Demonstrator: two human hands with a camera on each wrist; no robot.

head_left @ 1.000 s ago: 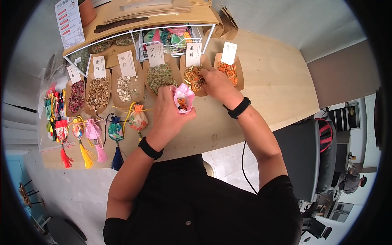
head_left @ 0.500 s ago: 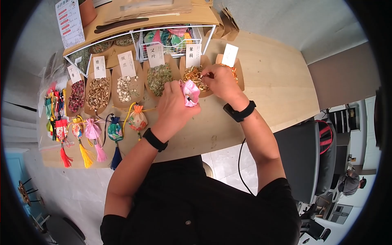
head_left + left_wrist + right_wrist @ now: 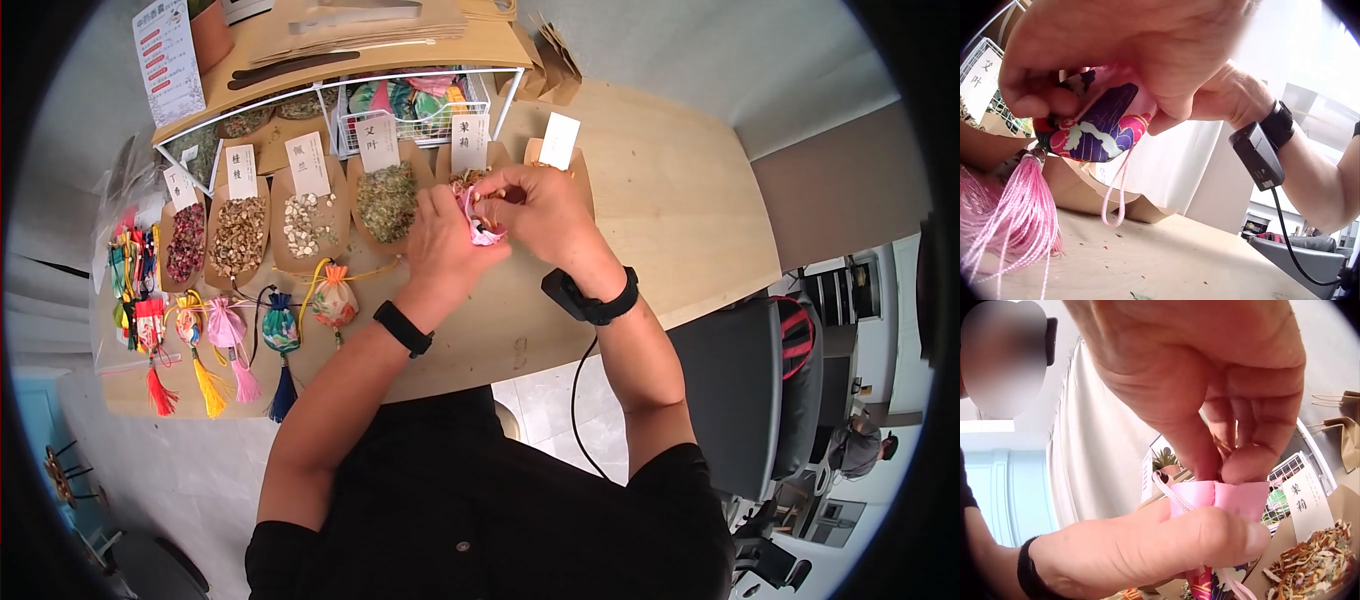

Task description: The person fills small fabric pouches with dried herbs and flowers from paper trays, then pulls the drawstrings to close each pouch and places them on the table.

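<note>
My left hand (image 3: 445, 245) grips a small drawstring pouch (image 3: 1100, 128) with a pink mouth and a purple, floral-patterned body. From it hang a pink tassel (image 3: 1025, 209) and a loop of pink cord (image 3: 1124, 197). Over the open mouth, my right hand (image 3: 550, 215) has its fingertips together, right at the pink rim (image 3: 1241, 495). Bits of dried herb show between those fingers in the right wrist view. Just beyond the hands is a paper tray holding a dried flower-and-peel mix (image 3: 1313, 559). The pouch's contents are mostly hidden by the hands.
Paper trays of dried herbs with upright labels line the table, including green leaves (image 3: 387, 200) and white pieces (image 3: 308, 225). Several finished tasselled pouches (image 3: 282, 325) lie at the left. Behind stands a shelf with a wire basket (image 3: 410, 125). A black cable (image 3: 1294, 247) hangs from the right wrist.
My right hand has left the tray of dried flower-and-peel mix and come over the pouch's mouth. My left hand has moved the pouch to the right, towards it.
</note>
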